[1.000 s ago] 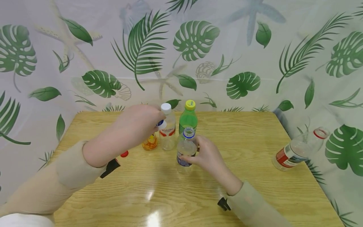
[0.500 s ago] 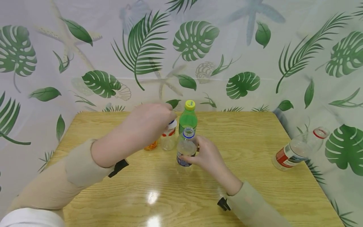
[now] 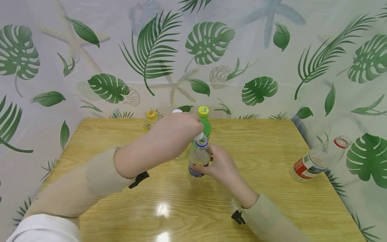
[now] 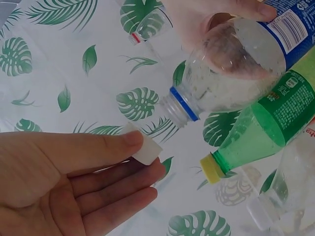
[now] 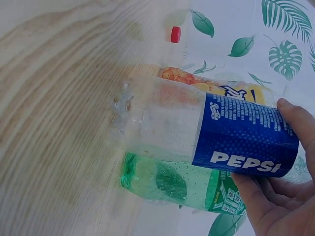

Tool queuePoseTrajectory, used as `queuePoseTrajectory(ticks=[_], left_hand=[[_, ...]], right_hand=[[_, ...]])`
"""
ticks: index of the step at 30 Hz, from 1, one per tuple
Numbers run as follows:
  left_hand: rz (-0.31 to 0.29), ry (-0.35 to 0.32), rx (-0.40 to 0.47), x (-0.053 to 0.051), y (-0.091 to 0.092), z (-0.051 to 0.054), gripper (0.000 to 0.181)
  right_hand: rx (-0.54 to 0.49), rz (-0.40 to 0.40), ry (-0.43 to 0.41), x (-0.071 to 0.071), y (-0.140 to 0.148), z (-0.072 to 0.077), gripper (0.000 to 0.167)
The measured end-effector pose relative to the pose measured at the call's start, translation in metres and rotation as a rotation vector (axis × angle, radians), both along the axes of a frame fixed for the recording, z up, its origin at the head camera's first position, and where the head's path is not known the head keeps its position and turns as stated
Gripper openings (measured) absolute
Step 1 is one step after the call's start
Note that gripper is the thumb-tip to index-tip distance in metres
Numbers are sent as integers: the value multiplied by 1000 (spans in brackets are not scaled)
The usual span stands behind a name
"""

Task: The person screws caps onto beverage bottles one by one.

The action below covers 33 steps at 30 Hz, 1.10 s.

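Note:
My left hand [image 3: 173, 136] pinches a white cap [image 4: 147, 148] between thumb and fingers, just off the uncapped mouth of a clear bottle [image 4: 236, 64] with a blue neck ring. That bottle's blue label [image 5: 246, 137] reads PEPSI in the right wrist view. My right hand [image 3: 222, 164] grips it around the label, upright on the table. Behind it stands a green bottle [image 3: 206, 127] with a yellow cap [image 4: 211, 168]. In the head view my left hand partly hides a white-capped clear bottle [image 4: 290, 182].
An orange-capped bottle [image 3: 151, 120] stands behind my left forearm. An uncapped clear bottle [image 3: 311, 164] with a red neck ring stands at the table's right edge. A red cap [image 5: 175, 34] lies on the left side. Patterned cloth [image 3: 211, 50] hangs behind the table [image 3: 260, 144].
My left hand has moved rightward with the white cap, from beside the white-capped bottle to the mouth of the held bottle. My right hand has stayed in place.

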<state>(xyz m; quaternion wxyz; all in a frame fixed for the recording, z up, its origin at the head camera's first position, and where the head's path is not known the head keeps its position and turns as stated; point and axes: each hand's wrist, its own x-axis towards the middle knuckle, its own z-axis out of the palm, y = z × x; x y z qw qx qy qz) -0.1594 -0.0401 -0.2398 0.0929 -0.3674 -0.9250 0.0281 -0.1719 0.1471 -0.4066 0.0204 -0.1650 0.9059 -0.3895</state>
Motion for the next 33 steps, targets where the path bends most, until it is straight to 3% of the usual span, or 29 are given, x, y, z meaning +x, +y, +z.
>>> queuePoseTrajectory(ticks=[19, 33], left_hand=[[-43, -27, -36, -10, 13, -10, 23], [-65, 8, -71, -12, 16, -17, 19]], right_hand=[[-5, 6, 21, 1, 0, -1, 58], [-7, -3, 8, 4, -1, 1, 56]])
